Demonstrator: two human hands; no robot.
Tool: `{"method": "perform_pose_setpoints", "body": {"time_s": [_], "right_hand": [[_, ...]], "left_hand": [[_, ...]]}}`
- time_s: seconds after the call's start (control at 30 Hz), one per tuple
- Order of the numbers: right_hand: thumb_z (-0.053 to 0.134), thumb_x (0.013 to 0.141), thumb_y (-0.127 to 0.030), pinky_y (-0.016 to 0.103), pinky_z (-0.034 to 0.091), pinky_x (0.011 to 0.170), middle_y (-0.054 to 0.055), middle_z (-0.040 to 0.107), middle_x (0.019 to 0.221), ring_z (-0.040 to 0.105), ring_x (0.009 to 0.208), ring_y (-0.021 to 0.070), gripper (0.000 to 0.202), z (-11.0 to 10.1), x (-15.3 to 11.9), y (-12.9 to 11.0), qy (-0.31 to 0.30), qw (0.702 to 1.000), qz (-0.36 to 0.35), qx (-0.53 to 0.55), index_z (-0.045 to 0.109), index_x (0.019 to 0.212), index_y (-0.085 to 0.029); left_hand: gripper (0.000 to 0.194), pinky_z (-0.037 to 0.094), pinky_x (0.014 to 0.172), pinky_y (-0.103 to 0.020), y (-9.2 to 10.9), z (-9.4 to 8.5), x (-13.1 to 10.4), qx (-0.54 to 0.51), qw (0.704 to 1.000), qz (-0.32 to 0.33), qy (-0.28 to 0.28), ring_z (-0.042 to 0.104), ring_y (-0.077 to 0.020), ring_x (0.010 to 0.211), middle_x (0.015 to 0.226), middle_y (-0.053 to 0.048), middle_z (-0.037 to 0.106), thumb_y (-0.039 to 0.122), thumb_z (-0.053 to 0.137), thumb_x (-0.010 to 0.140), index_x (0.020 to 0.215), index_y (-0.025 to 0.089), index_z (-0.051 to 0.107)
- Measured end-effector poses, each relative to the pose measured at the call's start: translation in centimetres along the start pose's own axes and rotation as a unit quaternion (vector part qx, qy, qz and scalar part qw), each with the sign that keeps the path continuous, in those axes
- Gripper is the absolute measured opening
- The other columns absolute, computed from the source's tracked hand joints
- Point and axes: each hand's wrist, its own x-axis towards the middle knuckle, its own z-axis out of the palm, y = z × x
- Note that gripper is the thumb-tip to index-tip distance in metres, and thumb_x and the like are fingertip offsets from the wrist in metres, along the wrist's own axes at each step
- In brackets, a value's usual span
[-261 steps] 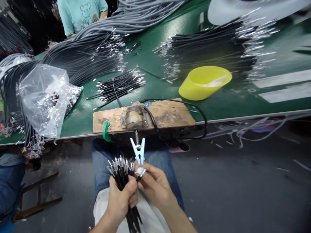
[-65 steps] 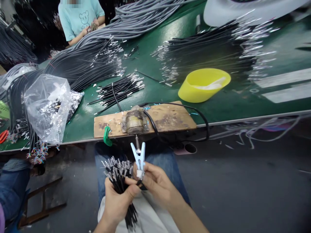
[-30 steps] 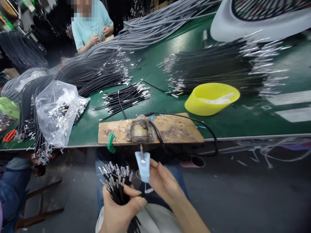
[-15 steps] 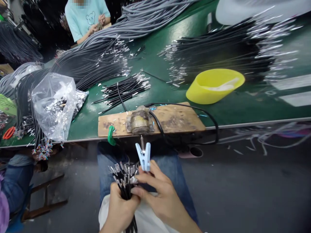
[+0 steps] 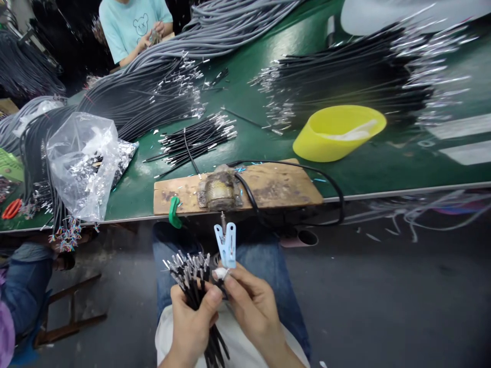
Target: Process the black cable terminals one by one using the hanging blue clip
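Note:
My left hand (image 5: 192, 319) is wrapped round a bundle of short black cables (image 5: 194, 278), whose stripped, silvery ends fan out upward. Close on its right, my right hand (image 5: 251, 306) has thumb and fingers pinched together on a black cable (image 5: 221, 290) beside the bundle. A small white wrap or scrap (image 5: 220, 273) shows at these fingertips; which it is I cannot tell. Just above them, a light-blue clothespin (image 5: 227, 245) sits on the shaft of a small motor (image 5: 220, 189). The right fingertips partly cover the clothespin's lower end.
The motor stands on a wooden board (image 5: 276, 184) at the table edge, by a green clamp (image 5: 174, 212). Beyond lie a small cable pile (image 5: 195, 140), a yellow cup (image 5: 330, 145), a large black cable stack (image 5: 353, 82) and a plastic bag (image 5: 84, 163). A co-worker (image 5: 134, 30) sits opposite.
My right hand has shifted slightly right, away from the bundle, with the white bit at its fingertips. The bundle in my left hand has spread and leans more to the left.

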Motion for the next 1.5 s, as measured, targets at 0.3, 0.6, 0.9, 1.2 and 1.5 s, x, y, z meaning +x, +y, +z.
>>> {"method": "perform_pose_setpoints", "body": {"time_s": [0.3,0.6,0.9,1.2,1.5], "right_hand": [[0.072,0.062,-0.045,0.022,0.028,0.037,-0.002,0.043,0.048,0.03,0.041,0.0074,0.031,0.0,0.8,-0.5,-0.021,0.983,0.13,0.131,0.066,0.057,-0.015],[0.067,0.072,-0.041,0.025,0.039,0.047,0.003,0.052,0.06,0.048,0.054,0.0148,0.025,-1.4,0.9,-1.6,-0.073,0.992,-0.073,-0.069,0.064,0.062,-0.018],[0.06,0.081,-0.028,0.028,0.038,0.056,0.002,0.051,0.061,0.047,0.061,0.0165,0.016,-1.2,0.5,-1.6,-0.035,0.972,-0.188,-0.134,0.063,0.066,-0.021],[0.079,0.053,-0.046,0.023,0.037,0.049,0.0,0.053,0.057,0.048,0.052,0.0115,0.033,-2.2,2.1,-2.1,-0.163,0.957,0.202,0.127,0.064,0.06,-0.017],[0.083,0.045,-0.043,0.019,0.029,0.044,-0.003,0.05,0.045,0.039,0.045,0.0058,0.037,-2.8,5.1,-4.0,-0.081,0.981,0.173,0.031,0.062,0.049,-0.013]], "left_hand": [[0.052,0.03,0.037,-0.02,0.4,-0.1,0.0,-0.012,0.998,0.006,-0.056,0.038,-0.0042,0.034,0.049,0.004,0.053,0.058,0.071,0.058,0.073,0.019,0.039],[0.051,0.035,0.038,-0.023,1.2,-0.2,0.2,-0.004,0.994,-0.016,-0.108,0.042,-0.0063,0.035,0.051,0.001,0.054,0.058,0.071,0.057,0.068,0.019,0.039],[0.045,0.027,0.037,-0.02,1.6,0.0,0.4,0.028,0.994,0.009,-0.101,0.033,-0.0039,0.037,0.048,0.004,0.043,0.052,0.075,0.055,0.059,0.016,0.048],[0.026,0.048,0.059,-0.027,2.8,-0.3,0.5,0.08,0.988,0.078,-0.108,0.058,-0.0168,0.059,0.059,-0.004,0.063,0.035,0.08,0.054,0.057,0.013,0.066],[0.009,0.05,0.059,-0.026,3.0,-0.8,0.2,0.112,0.984,0.125,-0.063,0.061,-0.0165,0.057,0.058,-0.004,0.066,0.018,0.078,0.054,0.058,0.014,0.072]]}}
